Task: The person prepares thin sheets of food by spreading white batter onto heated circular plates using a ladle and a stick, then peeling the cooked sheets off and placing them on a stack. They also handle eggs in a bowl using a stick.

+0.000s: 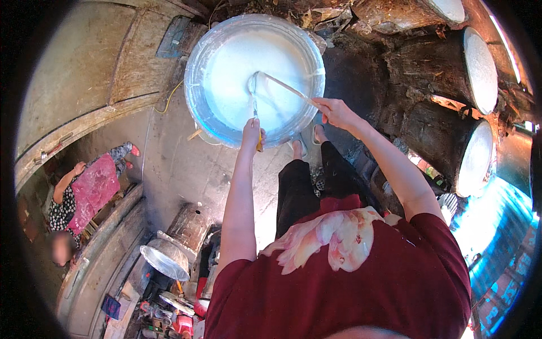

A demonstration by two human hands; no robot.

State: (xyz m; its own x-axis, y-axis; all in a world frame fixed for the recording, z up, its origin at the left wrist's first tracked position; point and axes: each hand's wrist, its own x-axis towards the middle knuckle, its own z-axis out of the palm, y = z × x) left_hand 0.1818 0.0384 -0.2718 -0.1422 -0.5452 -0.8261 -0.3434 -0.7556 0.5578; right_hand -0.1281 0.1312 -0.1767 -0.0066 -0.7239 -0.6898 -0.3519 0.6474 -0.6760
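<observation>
A large round tub (192, 91) stands before me, holding a milky white liquid (237, 55). My left hand (253, 132), at the tub's near rim, grips a tool with a yellow handle (259, 142); its pale shaft reaches over the liquid. My right hand (336, 112) is by the right rim, with its fingers round one end of a thin stick (288, 88). The stick slants left over the tub, and its far end meets the tip of the left-hand tool near the middle. White coating hides what the tool's tip is.
Dark drum-like vessels with white round tops (479, 70) stand on the right. A wooden workbench (127, 101) is at the left, and a person in a pink apron (95, 190) is beyond it. A metal basin (165, 259) stands lower left. A yellow cord (169, 99) hangs near the tub.
</observation>
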